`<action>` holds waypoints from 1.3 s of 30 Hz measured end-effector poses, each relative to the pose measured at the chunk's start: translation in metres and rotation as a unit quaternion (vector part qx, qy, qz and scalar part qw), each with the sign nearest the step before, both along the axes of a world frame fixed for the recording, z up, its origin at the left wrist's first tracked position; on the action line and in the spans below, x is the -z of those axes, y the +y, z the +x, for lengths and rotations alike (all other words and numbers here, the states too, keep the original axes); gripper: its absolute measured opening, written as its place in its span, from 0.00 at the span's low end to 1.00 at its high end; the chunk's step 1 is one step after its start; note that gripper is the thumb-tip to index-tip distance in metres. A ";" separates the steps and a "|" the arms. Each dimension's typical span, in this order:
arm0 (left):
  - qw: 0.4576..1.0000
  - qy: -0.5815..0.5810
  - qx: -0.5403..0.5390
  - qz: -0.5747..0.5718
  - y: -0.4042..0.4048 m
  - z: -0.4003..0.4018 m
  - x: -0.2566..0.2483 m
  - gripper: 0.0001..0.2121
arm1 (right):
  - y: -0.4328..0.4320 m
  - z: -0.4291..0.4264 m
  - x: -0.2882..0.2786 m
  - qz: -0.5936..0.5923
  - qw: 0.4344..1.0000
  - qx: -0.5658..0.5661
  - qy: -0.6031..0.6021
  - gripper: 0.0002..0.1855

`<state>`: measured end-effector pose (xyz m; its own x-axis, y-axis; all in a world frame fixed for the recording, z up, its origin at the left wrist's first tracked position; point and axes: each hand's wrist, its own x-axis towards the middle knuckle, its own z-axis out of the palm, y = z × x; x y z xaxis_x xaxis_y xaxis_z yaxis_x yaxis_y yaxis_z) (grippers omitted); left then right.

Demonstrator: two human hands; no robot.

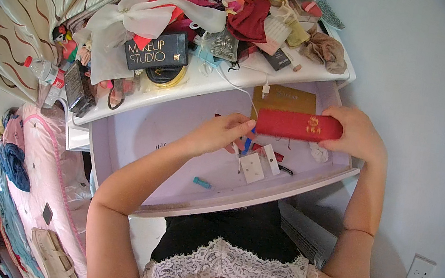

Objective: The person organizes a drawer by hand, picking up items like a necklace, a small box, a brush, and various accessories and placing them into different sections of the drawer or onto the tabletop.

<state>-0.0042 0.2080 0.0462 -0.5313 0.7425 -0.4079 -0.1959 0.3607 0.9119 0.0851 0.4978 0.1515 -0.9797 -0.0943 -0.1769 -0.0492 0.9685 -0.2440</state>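
Note:
A long red box (292, 125) with a gold emblem is gripped at its right end by my right hand (353, 132), above the open drawer (125, 159). My left hand (229, 133) is at the box's left end, thumb near its edge; its lower fingers are partly hidden, and whether it touches the box is unclear. Below lie white earring cards (251, 167), a dark red item (276, 153), a black hair clip (286, 170) and a crumpled white piece (319, 152). A small turquoise item (202, 183) rests near the drawer's front. A tan envelope (286, 98) lies at the back.
The white tabletop (196, 82) above the drawer is crowded with a black makeup palette (158, 51), a white bow (137, 16), red cloth (250, 19) and cosmetics. A white cable (238, 86) hangs into the drawer. A wall (412, 123) stands right, a bed (48, 165) left.

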 end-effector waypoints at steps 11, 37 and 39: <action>0.993 -0.058 -0.056 0.085 -0.038 -0.003 -0.041 0.22 | -0.020 -0.020 0.011 -0.166 0.890 -0.060 0.421 0.27; 0.907 -0.031 -0.326 0.263 0.013 -0.048 -0.081 0.22 | 0.001 -0.041 0.084 -0.356 0.900 0.145 0.206 0.09; 0.912 -0.035 -0.321 0.255 0.011 -0.043 -0.080 0.22 | 0.002 -0.040 0.093 -0.263 0.947 0.097 0.158 0.16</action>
